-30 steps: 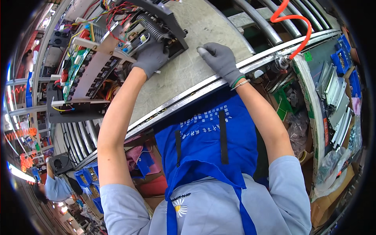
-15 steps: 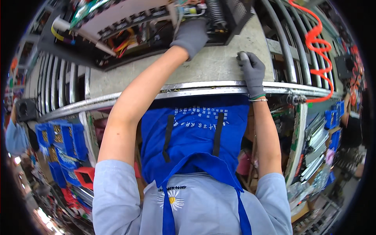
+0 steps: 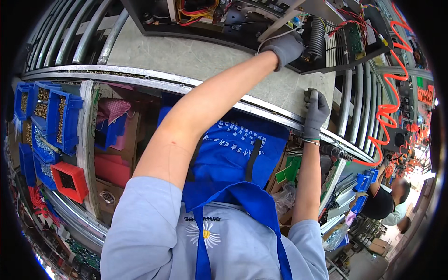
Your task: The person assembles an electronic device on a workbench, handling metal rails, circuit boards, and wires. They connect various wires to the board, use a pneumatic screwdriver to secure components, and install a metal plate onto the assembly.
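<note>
My left hand, in a grey glove, reaches over the near edge of a black equipment housing. It is beside a grey ribbed coil and a thin white cable; its fingertips are hidden, so their grip does not show. Inside the open housing are bundled coloured wires and a pale upright panel. My right hand, also gloved in grey, is closed above the right end of the pale work board. Whatever its curled fingers hold, if anything, is hidden. A band circles the right wrist.
Metal rollers flank the board, and a metal rail runs along its front. A coiled red air hose hangs at right. Blue bins of small hardware and a red bin stand at lower left. Another person is at far right.
The view has turned, so the housing and both hands appear farther right. My left hand stays by the coil, now nearer its lower end; my right hand remains closed at the board's right end.
</note>
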The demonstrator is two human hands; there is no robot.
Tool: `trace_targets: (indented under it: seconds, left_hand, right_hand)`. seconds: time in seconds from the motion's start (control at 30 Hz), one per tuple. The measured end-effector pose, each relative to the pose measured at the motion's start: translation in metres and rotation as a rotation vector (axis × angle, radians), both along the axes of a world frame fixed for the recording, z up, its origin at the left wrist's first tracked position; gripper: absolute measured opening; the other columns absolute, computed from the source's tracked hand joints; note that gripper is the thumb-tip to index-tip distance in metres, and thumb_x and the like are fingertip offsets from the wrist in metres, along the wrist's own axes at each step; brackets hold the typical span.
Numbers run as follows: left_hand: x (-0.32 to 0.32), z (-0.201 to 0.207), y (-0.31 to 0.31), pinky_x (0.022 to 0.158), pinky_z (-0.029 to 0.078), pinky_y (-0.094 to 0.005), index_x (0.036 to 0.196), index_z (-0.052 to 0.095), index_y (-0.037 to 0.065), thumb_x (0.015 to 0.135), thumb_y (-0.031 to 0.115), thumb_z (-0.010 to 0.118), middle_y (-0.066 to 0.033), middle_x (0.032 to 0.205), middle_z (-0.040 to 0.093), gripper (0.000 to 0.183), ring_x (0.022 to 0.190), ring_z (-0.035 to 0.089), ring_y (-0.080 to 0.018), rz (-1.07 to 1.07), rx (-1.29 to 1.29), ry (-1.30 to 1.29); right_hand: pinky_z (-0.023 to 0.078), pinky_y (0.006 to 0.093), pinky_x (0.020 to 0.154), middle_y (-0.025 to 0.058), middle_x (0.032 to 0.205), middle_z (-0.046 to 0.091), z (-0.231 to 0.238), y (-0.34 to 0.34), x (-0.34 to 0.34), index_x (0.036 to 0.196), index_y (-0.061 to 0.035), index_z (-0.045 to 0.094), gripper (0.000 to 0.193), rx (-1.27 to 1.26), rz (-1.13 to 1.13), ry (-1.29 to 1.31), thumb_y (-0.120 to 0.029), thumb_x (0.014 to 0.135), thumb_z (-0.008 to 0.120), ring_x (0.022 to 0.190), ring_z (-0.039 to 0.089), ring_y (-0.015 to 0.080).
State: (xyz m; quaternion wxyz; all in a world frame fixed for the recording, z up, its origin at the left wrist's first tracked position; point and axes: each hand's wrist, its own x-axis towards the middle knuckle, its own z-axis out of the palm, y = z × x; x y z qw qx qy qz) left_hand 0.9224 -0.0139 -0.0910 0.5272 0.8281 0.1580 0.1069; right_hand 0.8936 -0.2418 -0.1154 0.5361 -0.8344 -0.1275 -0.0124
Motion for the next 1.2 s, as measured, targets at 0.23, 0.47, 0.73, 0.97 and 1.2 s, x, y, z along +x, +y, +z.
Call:
trace_targets:
  seconds: [0.23, 0.47, 0.73, 0.97, 1.2]
  left_hand:
    - [-0.009, -0.015, -0.008, 0.083, 0.049, -0.0414, 0.106, 0.068, 0.017, 0.084, 0.025, 0.055, -0.0156, 0.101, 0.066, 0.027, 0.095, 0.062, -0.0344, -0.115, 0.151, -0.068]
    - [-0.002, -0.009, -0.025, 0.074, 0.05, -0.046, 0.097, 0.067, 0.011, 0.086, 0.037, 0.05, -0.0176, 0.094, 0.067, 0.033, 0.089, 0.064, -0.0357, 0.257, -0.072, -0.178]
    - [0.001, 0.003, -0.015, 0.08, 0.049, -0.0388, 0.105, 0.066, 0.009, 0.078, 0.024, 0.063, -0.0146, 0.099, 0.068, 0.031, 0.093, 0.064, -0.0324, -0.042, 0.223, -0.266]
    - [0.012, -0.003, -0.026, 0.075, 0.049, -0.0431, 0.103, 0.064, 0.01, 0.08, 0.02, 0.058, -0.0184, 0.093, 0.066, 0.025, 0.088, 0.063, -0.0372, 0.113, 0.42, -0.351]
    - [0.023, -0.018, -0.032, 0.074, 0.05, -0.0338, 0.1, 0.065, 0.003, 0.076, 0.007, 0.063, -0.0153, 0.091, 0.069, 0.024, 0.084, 0.067, -0.0286, 0.139, 0.301, -0.536]
  right_hand:
    - [0.044, 0.0186, 0.06, 0.004, 0.086, 0.068, -0.006, -0.004, 0.003, 0.101, -0.0002, 0.067, 0.026, -0.03, -0.009, -0.002, -0.023, 0.093, 0.059, 0.069, 0.057, 0.0054]
    - [0.046, 0.0207, 0.065, 0.0032, 0.079, 0.067, -0.005, 0.0, 0.001, 0.096, 0.0019, 0.066, 0.022, 0.023, -0.01, -0.009, -0.019, 0.092, 0.061, 0.069, 0.057, 0.0072]
    - [0.048, 0.0224, 0.067, 0.0021, 0.076, 0.066, -0.008, -0.006, 0.005, 0.093, -0.0001, 0.068, 0.019, 0.045, -0.026, 0.008, -0.018, 0.089, 0.063, 0.069, 0.059, 0.0073]
    - [0.046, 0.0252, 0.06, 0.0048, 0.07, 0.063, -0.009, -0.009, 0.005, 0.089, -0.004, 0.068, 0.024, 0.005, -0.064, -0.095, -0.027, 0.084, 0.068, 0.061, 0.056, 0.0105]
    - [0.048, 0.0307, 0.059, 0.0082, 0.071, 0.063, 0.005, -0.01, 0.002, 0.083, -0.007, 0.068, 0.026, -0.038, -0.053, -0.065, -0.033, 0.084, 0.065, 0.062, 0.061, 0.0207]
